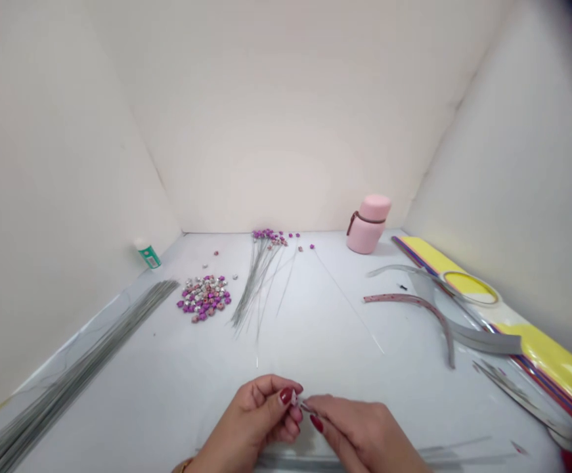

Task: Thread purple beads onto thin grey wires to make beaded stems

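Head view: both hands' fingers pinch one small silver piece (299, 399); a batch of wired stems (261, 276) lies finished, loose beads (204, 297) remain.

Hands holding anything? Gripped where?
Both hands, left hand and right hand, pinch one tiny silvery piece between their fingertips. It is too small to identify or to tell which part is gripped.

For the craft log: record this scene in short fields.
left hand: pinches a tiny silver piece by the fingertips
right hand: meets the left at that piece
bead pile: pink and silver, far left
wire stems: fanned, pink tips
wire bundle: along left edge
pink bottle: back, tilted
tape roll: right
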`<state>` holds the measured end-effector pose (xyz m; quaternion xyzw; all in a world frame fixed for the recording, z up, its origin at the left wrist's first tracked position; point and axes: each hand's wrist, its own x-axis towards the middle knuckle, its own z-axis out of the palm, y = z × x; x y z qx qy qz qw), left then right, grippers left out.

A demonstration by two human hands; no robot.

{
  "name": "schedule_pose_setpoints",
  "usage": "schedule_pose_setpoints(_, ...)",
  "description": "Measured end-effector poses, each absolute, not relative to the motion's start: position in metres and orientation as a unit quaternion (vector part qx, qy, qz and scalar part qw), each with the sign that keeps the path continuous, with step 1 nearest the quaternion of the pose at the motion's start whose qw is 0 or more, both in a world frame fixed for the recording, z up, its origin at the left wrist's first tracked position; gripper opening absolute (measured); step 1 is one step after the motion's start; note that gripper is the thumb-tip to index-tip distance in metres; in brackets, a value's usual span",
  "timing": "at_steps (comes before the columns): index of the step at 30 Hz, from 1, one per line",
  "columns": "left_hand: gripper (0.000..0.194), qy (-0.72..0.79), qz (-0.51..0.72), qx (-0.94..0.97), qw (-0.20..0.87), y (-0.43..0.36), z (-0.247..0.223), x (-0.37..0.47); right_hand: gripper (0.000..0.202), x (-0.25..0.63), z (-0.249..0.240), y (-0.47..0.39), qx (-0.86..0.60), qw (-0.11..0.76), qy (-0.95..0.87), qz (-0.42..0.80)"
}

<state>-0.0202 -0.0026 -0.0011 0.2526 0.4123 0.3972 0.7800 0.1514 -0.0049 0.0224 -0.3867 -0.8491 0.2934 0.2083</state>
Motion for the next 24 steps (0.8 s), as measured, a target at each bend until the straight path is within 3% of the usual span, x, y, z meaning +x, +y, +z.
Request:
schedule_pose_setpoints(6,0.024,0.418,0.38,0.262,0.783,-0.005,0.0082,-0.0203,0.025,0.1524,0.0279,-0.0045,-0.38,0.163,-0.857,0.306)
schedule_pose_setpoints(24,0.021,0.422,0.379,0.285,0.773,-0.0068,0.008,-0.0206,0.027,0.152,0.0213,-0.0056,-0.384,0.167,-0.871,0.258)
